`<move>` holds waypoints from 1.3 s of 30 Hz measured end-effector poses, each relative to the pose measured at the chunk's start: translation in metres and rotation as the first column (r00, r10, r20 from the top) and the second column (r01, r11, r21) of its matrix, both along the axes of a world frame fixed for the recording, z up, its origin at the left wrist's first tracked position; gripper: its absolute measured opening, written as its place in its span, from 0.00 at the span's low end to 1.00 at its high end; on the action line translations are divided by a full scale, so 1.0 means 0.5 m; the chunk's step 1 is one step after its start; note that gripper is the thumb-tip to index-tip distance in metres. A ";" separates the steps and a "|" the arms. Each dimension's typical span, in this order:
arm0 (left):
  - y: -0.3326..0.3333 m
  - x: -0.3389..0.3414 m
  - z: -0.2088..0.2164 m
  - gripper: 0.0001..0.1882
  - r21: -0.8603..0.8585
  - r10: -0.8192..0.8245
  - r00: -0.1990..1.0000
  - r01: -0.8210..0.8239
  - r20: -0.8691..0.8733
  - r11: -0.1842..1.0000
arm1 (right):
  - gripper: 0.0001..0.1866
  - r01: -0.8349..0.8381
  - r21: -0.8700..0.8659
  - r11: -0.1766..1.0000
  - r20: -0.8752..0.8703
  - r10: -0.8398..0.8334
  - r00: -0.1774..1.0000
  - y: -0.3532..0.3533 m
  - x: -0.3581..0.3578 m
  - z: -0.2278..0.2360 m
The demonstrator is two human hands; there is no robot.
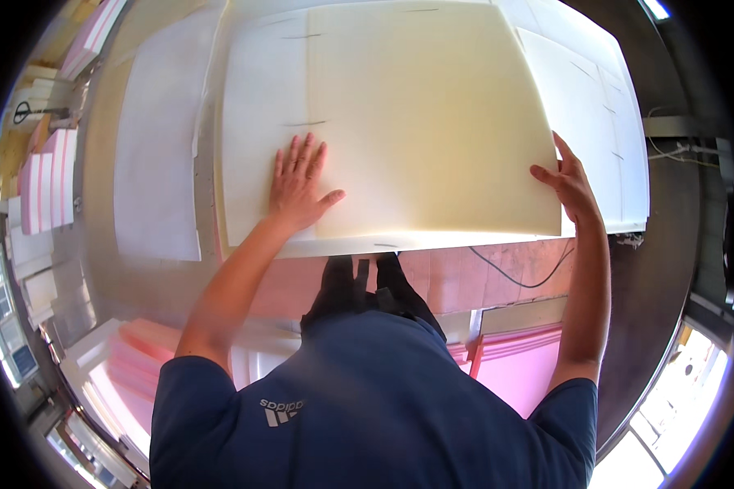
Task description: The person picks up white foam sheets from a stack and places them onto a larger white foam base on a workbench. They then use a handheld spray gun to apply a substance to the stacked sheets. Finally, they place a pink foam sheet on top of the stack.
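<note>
A large cream foam sheet [416, 122] lies in front of me on top of white foam sheets [599, 187], with short dark marks across its left part. My left hand [298, 187] is open, pressed flat on the cream sheet near its front left corner, with fingers spread and pointing away from me. At the sheet's right edge, my right hand [569, 181] has the thumb on the top face and the fingers along the outer side, taking the edge between them. The undersides of its fingers are hidden.
Another white sheet [159, 147] lies on the table at the left. Pink-and-white foam blocks [49, 181] and black-handled scissors [37, 112] are farther left. Pink sheets [518, 367] stand below the table's near edge. A dark cable [522, 283] hangs along the pinkish front strip.
</note>
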State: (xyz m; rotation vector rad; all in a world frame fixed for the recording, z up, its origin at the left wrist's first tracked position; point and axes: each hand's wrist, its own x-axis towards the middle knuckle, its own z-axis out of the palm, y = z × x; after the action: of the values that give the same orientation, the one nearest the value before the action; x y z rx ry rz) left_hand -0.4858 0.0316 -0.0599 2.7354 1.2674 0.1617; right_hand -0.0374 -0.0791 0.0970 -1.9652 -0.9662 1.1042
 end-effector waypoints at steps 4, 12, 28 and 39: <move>-0.055 0.053 0.056 0.38 -0.008 -0.218 0.901 0.238 0.375 0.971 | 0.41 0.026 0.016 1.000 -0.014 -0.025 1.000 -0.013 0.005 0.007; -0.159 0.157 0.060 0.10 -0.002 -0.282 0.819 0.327 0.500 0.945 | 0.40 0.120 0.047 0.992 -0.045 -0.118 0.992 -0.007 0.009 0.017; -0.146 0.177 0.050 0.06 -0.034 -0.381 0.793 0.450 0.475 0.892 | 0.36 0.084 -0.125 0.989 0.320 -0.040 0.947 -0.065 0.052 -0.154; -0.113 0.213 0.093 0.09 -0.160 -0.321 0.867 0.403 0.381 0.901 | 0.24 0.122 -0.227 0.966 0.371 -0.030 0.928 -0.071 0.063 -0.182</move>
State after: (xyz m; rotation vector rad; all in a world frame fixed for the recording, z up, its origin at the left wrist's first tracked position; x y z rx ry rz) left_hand -0.3792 -0.0247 -0.0134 2.5326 0.6176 0.4059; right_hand -0.0057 -0.1147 0.0061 -2.4530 -0.9636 0.8629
